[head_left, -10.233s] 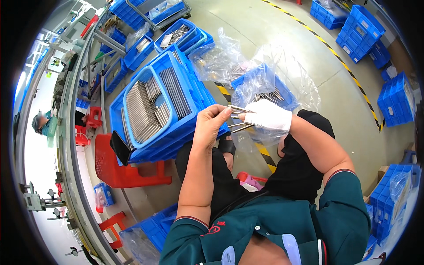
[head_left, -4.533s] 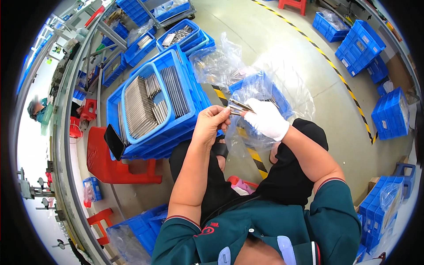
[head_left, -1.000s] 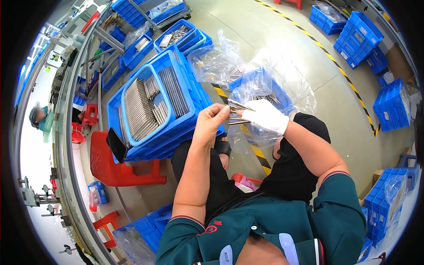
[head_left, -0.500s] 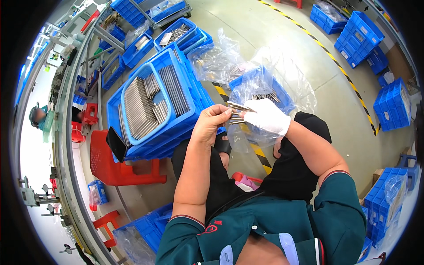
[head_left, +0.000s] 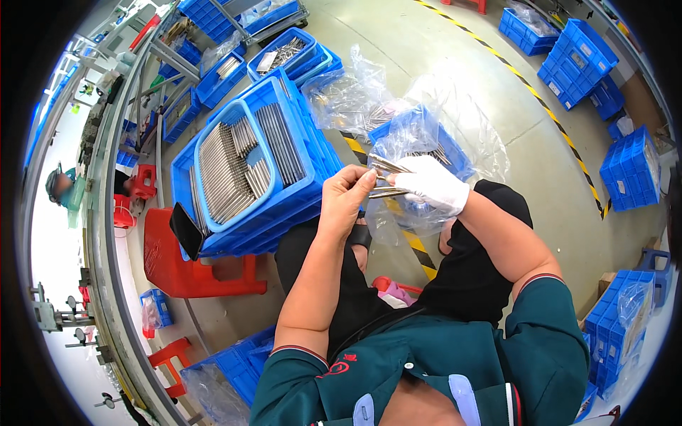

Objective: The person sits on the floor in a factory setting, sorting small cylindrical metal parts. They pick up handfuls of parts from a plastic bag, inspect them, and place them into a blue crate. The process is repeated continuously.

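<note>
My right hand (head_left: 432, 186), in a white glove, is closed round several thin metal rods (head_left: 387, 166) that stick out toward the left in a loose fan. My bare left hand (head_left: 344, 195) meets their ends, thumb and forefinger pinched together at the tip of one rod. Its other fingers are partly hidden. Both hands are held above my lap. Beyond them, a blue bin (head_left: 456, 150) lined with clear plastic holds more metal rods. To the left, a stack of blue crates (head_left: 315, 179) carries a light-blue-rimmed basket with neat rows of rods (head_left: 222, 170).
A black flat object (head_left: 187, 233) leans at the crate's near corner, above a red stool (head_left: 170, 263). Clear plastic bags (head_left: 348, 92) lie on the floor ahead. Blue crates (head_left: 577, 60) stand along the right. A metal-framed bench runs down the left, with another person (head_left: 64, 188) beyond it.
My left hand has turned slightly, its thumb and forefinger still at the rod ends. The rods in my right hand have spread a little. Little else differs.
</note>
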`<state>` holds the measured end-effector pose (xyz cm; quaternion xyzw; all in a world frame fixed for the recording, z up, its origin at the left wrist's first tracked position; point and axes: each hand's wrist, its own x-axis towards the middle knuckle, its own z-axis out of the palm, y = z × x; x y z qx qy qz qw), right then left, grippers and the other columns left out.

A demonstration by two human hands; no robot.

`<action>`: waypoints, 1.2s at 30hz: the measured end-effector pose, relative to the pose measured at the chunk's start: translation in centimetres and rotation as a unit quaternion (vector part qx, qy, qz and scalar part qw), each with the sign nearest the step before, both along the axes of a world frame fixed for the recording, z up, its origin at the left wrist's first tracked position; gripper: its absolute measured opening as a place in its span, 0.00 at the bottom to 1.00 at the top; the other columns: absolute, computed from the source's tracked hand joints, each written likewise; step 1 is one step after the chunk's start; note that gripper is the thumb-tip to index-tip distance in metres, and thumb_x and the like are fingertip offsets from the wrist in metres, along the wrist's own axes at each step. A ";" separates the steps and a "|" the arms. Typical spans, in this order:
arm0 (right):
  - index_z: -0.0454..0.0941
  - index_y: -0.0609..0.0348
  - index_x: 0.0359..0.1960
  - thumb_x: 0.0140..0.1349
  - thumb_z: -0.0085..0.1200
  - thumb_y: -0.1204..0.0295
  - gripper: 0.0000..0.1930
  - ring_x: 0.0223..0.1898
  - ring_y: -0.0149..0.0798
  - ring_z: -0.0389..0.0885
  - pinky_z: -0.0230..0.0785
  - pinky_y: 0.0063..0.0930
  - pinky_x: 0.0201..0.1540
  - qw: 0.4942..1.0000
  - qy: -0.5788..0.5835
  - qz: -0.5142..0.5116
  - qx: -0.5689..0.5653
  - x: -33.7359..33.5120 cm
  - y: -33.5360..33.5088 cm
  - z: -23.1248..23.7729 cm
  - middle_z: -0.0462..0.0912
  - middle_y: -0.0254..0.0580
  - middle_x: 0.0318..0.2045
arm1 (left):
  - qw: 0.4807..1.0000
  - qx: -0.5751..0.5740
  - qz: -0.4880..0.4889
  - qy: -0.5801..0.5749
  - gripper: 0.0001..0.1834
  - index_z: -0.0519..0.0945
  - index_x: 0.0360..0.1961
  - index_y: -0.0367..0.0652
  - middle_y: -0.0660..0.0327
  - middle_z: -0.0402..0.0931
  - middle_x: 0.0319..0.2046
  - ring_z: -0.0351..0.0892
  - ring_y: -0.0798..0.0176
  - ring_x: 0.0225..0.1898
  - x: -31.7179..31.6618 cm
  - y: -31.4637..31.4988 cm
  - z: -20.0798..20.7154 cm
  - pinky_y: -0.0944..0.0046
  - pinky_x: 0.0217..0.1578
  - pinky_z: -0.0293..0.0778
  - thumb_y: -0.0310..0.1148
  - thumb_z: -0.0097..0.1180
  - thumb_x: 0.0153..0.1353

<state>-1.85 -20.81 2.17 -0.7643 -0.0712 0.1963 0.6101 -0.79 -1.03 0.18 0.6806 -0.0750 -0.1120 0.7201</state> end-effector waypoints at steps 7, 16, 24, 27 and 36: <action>0.77 0.63 0.31 0.60 0.52 0.56 0.19 0.24 0.39 0.72 0.64 0.32 0.30 0.981 -0.174 -0.007 -0.089 0.2 0.2 -0.7 0.74 0.45 0.20 | 0.999 0.022 0.008 -0.027 0.10 0.80 0.36 0.35 0.64 0.78 0.29 0.71 0.75 0.30 0.0 0.1 0.4 0.73 0.35 0.67 0.32 0.60 0.59; 0.76 0.64 0.30 0.59 0.51 0.54 0.21 0.25 0.45 0.73 0.65 0.34 0.31 0.993 -0.091 0.000 -0.071 0.0 0.2 0.4 0.75 0.49 0.22 | 0.980 -0.146 -0.060 0.119 0.09 0.79 0.37 0.35 0.59 0.80 0.32 0.77 0.68 0.34 0.8 0.7 -0.1 0.67 0.40 0.71 0.31 0.57 0.60; 0.76 0.62 0.30 0.59 0.51 0.60 0.15 0.25 0.44 0.73 0.64 0.33 0.30 0.973 -0.180 0.004 -0.145 -0.3 0.2 0.1 0.75 0.49 0.22 | 0.967 -0.164 -0.075 0.180 0.06 0.80 0.33 0.42 0.65 0.80 0.29 0.71 0.74 0.26 0.8 0.9 -0.8 0.73 0.31 0.66 0.33 0.59 0.59; 0.76 0.63 0.32 0.59 0.52 0.62 0.13 0.23 0.39 0.71 0.64 0.30 0.29 0.966 -0.201 0.003 -0.160 -0.6 0.3 0.3 0.74 0.46 0.21 | 0.958 -0.185 -0.082 0.203 0.06 0.80 0.34 0.43 0.63 0.81 0.32 0.74 0.73 0.28 0.8 1.0 -1.1 0.71 0.31 0.68 0.33 0.59 0.59; 0.75 0.60 0.27 0.60 0.51 0.57 0.17 0.25 0.46 0.73 0.64 0.35 0.30 0.984 -0.161 -0.004 -0.074 -1.1 0.6 0.8 0.74 0.50 0.21 | 0.862 -0.356 -0.194 0.305 0.07 0.78 0.39 0.48 0.56 0.80 0.41 0.80 0.57 0.42 1.1 1.0 -1.4 0.52 0.41 0.76 0.29 0.57 0.59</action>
